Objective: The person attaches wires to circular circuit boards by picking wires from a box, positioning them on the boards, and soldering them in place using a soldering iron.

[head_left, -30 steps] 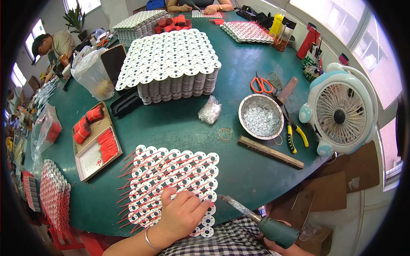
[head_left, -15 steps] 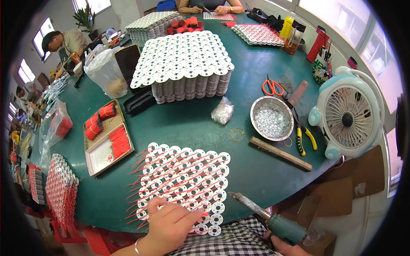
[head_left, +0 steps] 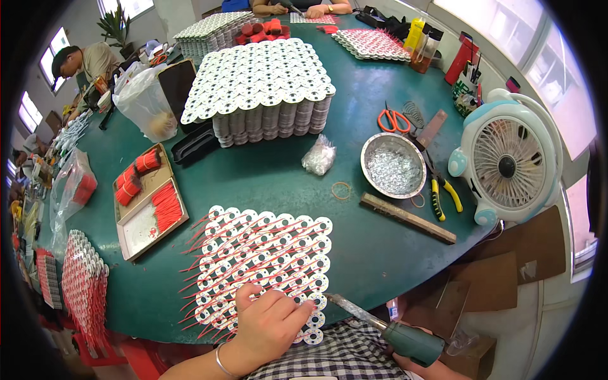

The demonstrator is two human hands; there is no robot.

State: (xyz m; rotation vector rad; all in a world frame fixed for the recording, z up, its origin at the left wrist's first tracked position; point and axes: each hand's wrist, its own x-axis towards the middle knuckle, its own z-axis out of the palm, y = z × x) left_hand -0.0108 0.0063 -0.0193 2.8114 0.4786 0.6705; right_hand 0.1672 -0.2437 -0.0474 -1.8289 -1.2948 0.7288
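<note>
A panel of round white circuit boards (head_left: pixel 266 244), strung with slanting red wires, lies at the table's near edge. Over its lower right part my left hand (head_left: pixel 269 320) is closed, thumb and fingers pinched at the right-hand column; the red wires between them are mostly hidden by the fingers. My right hand (head_left: pixel 411 362) grips a soldering iron (head_left: pixel 411 342) by its green handle, its fingers partly hidden behind it. The iron points up and left, and its tip reaches the panel's right edge close to my left fingertips.
A box of red wires (head_left: pixel 152 202) stands left, a tall stack of white panels (head_left: pixel 259 82) behind. On the right are a metal bowl (head_left: pixel 393 166), a wooden bar (head_left: pixel 408 218), pliers (head_left: pixel 443 193), scissors (head_left: pixel 394 120) and a fan (head_left: pixel 506 164). A co-worker's hands (head_left: pixel 316 11) work opposite.
The soldering iron's tip has come left to the panel's edge beside my left fingertips. My left hand has moved slightly up and right over the panel. The whole view has shifted slightly.
</note>
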